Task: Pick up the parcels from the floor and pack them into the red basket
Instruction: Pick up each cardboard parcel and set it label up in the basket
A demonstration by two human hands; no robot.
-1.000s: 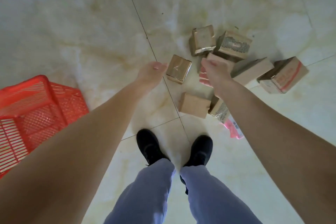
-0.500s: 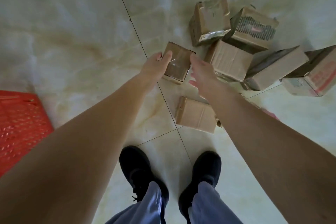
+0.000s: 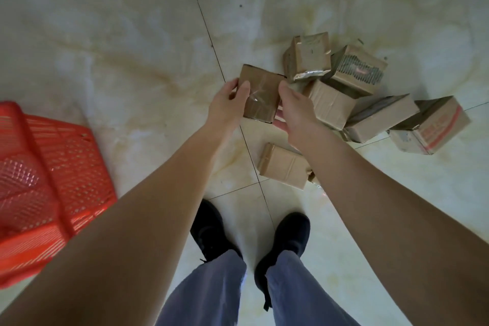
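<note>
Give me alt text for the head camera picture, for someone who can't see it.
Seen from above, a person's left hand and right hand grip a small taped cardboard box between them. More boxes lie in a pile on the tiled floor to the right. A red basket sits at the left, near the person's black shoes.

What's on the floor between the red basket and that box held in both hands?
Nothing: in the head view, only bare tile separates the red basket from the held box, crossed by the left forearm.
</note>
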